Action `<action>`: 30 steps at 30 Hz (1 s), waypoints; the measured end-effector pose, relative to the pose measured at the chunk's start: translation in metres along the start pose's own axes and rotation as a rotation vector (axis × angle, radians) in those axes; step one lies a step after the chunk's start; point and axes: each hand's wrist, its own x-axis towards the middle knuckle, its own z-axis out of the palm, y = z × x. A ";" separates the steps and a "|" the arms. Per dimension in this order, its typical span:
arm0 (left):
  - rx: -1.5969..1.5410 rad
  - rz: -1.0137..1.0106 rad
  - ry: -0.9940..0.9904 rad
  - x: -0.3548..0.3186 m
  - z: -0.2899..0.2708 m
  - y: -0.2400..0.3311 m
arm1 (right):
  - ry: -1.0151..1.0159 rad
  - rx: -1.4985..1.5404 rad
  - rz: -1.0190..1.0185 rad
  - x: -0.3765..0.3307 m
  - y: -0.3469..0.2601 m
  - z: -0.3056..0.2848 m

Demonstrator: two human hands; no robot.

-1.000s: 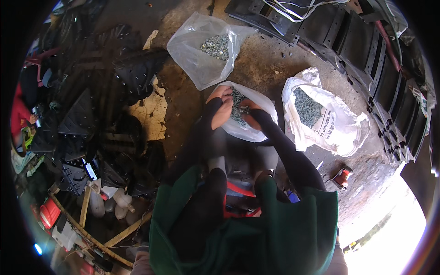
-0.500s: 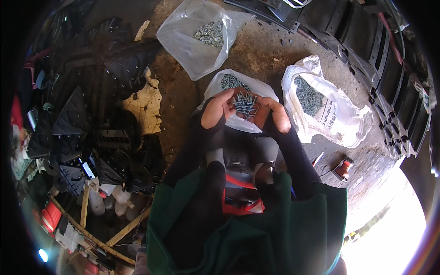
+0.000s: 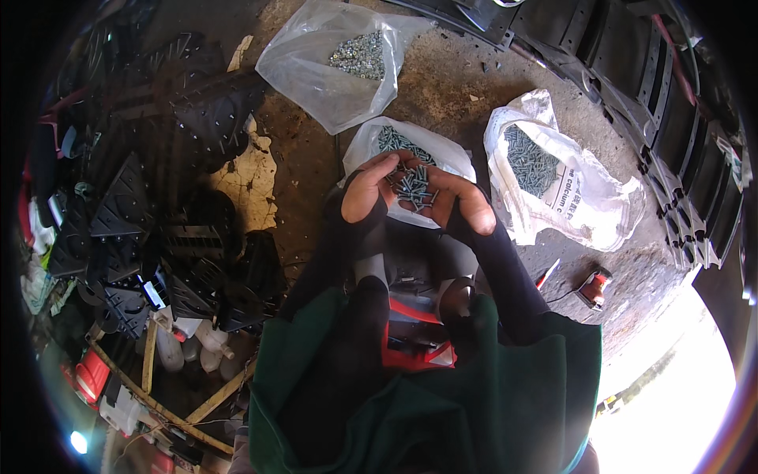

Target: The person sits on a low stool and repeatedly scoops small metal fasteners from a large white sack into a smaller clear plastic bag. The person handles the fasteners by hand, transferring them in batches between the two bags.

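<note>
A: Above the middle bag (image 3: pixel 410 154) on the floor, what do the hands carry?

B: The left hand (image 3: pixel 365 189) and right hand (image 3: pixel 466 207) are cupped together, grasping a heap of grey screws (image 3: pixel 412 186).

A: Status of the work?

B: One handful is lifted clear. Judged from the bags, most stock remains: more screws in the middle bag, a far bag (image 3: pixel 339 59) of lighter fasteners, a right bag (image 3: pixel 553 178) of screws. The black panels (image 3: pixel 158 197) on the left lie untouched.
</note>
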 end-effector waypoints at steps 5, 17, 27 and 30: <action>-0.036 -0.040 -0.007 0.001 -0.005 -0.001 | -0.027 -0.112 -0.046 -0.001 0.004 -0.004; -0.057 -0.066 0.028 0.001 -0.007 -0.003 | -0.062 -0.276 -0.030 0.002 0.005 -0.009; -0.092 -0.212 -0.021 0.001 -0.012 0.000 | -0.069 -0.132 0.001 0.000 0.007 -0.003; -0.090 -0.206 -0.020 0.000 -0.011 0.001 | -0.093 -0.113 -0.016 0.000 0.006 -0.003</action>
